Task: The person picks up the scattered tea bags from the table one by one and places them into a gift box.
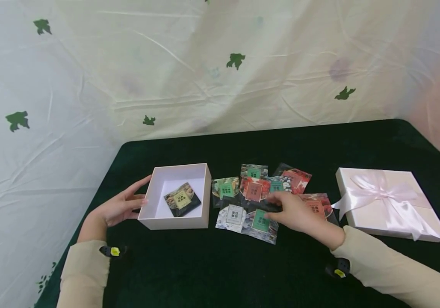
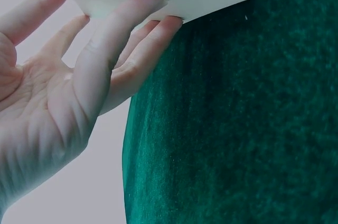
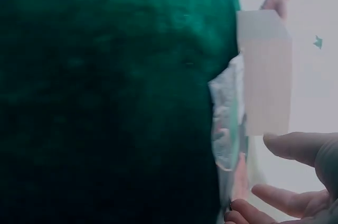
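Observation:
My left hand (image 1: 121,208) rests its outstretched fingertips on the left side of an open white box (image 1: 177,223). One dark sachet with a yellow label (image 1: 182,199) lies tilted inside the box. In the left wrist view, several fingertips (image 2: 150,1) touch the box's wall. My right hand (image 1: 296,215) is over a spread of printed sachets, its thumb and fingers apart. Nearest to it are a sachet with a green label (image 1: 260,222) and a red sachet (image 1: 254,188). In the right wrist view, nothing shows between the thumb (image 3: 296,147) and the fingers.
A pale pink lid (image 1: 370,205) with a satin bow (image 1: 385,192) lies at the right. Other sachets overlap in the middle, including a grey-white one (image 1: 231,216) and a red one (image 1: 298,179). Dark green cloth (image 1: 189,269) covers the table; a pale curtain (image 1: 166,64) hangs behind.

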The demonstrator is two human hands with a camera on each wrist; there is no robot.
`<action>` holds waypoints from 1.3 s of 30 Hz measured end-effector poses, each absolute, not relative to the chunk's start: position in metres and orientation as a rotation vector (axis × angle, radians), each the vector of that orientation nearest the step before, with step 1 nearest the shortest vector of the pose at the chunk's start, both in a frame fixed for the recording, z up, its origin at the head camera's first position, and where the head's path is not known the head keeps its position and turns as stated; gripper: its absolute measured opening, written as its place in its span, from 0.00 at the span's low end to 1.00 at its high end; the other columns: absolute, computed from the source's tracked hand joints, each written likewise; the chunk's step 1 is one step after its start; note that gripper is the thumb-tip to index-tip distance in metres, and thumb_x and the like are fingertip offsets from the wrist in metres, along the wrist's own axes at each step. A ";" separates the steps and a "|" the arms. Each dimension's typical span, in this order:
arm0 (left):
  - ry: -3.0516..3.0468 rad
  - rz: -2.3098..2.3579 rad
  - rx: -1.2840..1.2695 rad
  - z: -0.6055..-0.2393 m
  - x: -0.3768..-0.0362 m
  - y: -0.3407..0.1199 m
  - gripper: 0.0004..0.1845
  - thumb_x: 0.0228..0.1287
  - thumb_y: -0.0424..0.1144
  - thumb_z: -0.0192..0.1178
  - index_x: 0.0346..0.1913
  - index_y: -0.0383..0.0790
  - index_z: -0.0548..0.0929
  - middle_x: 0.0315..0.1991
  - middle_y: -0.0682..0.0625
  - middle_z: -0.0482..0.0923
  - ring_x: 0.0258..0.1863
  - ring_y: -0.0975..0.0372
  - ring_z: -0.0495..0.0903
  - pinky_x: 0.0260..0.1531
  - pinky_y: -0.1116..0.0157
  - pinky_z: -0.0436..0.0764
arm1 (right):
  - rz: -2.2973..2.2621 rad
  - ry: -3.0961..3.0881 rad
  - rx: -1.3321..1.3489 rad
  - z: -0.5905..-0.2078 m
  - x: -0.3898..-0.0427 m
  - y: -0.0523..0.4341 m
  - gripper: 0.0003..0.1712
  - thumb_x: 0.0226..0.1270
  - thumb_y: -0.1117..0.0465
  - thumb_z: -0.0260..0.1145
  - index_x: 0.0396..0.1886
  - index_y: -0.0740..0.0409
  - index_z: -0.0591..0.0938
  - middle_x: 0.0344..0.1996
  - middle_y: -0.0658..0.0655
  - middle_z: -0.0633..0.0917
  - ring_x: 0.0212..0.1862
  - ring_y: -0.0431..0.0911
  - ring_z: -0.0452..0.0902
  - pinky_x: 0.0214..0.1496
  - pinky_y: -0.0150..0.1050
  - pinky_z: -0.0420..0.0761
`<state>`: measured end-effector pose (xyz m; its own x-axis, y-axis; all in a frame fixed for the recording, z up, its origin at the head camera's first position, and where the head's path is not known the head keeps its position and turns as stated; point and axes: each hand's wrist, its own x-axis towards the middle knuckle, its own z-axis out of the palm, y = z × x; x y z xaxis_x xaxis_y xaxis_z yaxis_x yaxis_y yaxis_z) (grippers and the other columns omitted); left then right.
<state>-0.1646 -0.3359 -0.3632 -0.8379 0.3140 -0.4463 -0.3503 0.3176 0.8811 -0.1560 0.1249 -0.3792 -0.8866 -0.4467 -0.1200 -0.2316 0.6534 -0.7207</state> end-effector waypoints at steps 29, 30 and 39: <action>2.032 1.565 -0.037 -0.361 -0.164 -0.334 0.41 0.70 0.40 0.54 0.75 0.63 0.40 0.73 0.34 0.41 0.68 0.39 0.54 0.57 0.42 0.71 | -0.877 2.663 -0.437 -0.391 -0.149 0.113 0.39 0.44 0.56 0.78 0.56 0.62 0.72 0.46 0.65 0.72 0.41 0.50 0.72 0.36 0.42 0.78; 2.031 1.565 -0.037 -0.361 -0.164 -0.334 0.41 0.70 0.40 0.54 0.75 0.64 0.40 0.73 0.34 0.41 0.68 0.38 0.54 0.57 0.42 0.71 | -0.879 2.662 -0.436 -0.391 -0.149 0.113 0.39 0.44 0.56 0.78 0.56 0.61 0.72 0.46 0.65 0.72 0.41 0.50 0.72 0.37 0.42 0.78; 2.034 1.561 -0.038 -0.361 -0.163 -0.335 0.41 0.71 0.40 0.53 0.75 0.63 0.40 0.73 0.33 0.41 0.68 0.38 0.54 0.58 0.43 0.71 | -0.947 2.649 -0.482 -0.392 -0.148 0.115 0.33 0.43 0.59 0.78 0.51 0.60 0.76 0.44 0.62 0.75 0.43 0.50 0.72 0.41 0.45 0.77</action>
